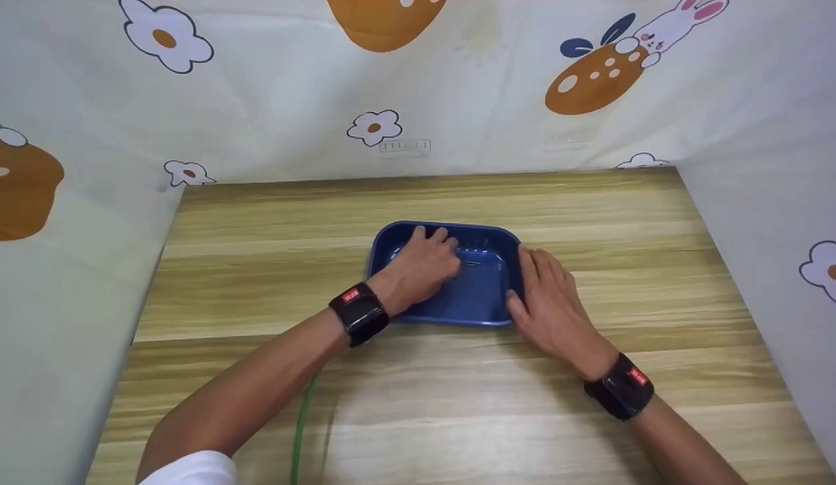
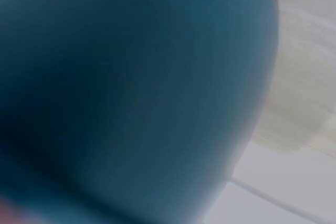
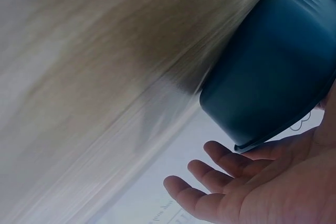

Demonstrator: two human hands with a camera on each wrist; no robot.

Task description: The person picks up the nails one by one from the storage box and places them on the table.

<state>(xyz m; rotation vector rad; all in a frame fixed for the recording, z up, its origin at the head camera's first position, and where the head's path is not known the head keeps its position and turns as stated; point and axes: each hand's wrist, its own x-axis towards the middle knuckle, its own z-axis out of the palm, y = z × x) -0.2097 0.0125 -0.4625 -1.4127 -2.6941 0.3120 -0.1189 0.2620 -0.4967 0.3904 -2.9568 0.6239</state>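
A deep blue plastic tray (image 1: 481, 289) with rounded corners stands on the wooden table. Over its left half, my left hand (image 1: 421, 266) reaches down inside with bent fingers. The fingertips and whatever lies under that palm are hidden. At the right end, my right hand (image 1: 552, 303) holds the rim, thumb on the inner side and fingers along the outside. From the right wrist view, the tray's outer wall (image 3: 273, 66) meets the index finger, while the other fingers of the right hand (image 3: 257, 182) spread loosely below it. The left wrist view is filled by a blurred blue wall (image 2: 157, 87).
A thin green cord (image 1: 300, 424) runs across the tabletop toward the front edge, left of the middle. Pale printed sheeting (image 1: 276, 87) walls the table at the back and both sides. Each wrist wears a black band (image 1: 360, 313).
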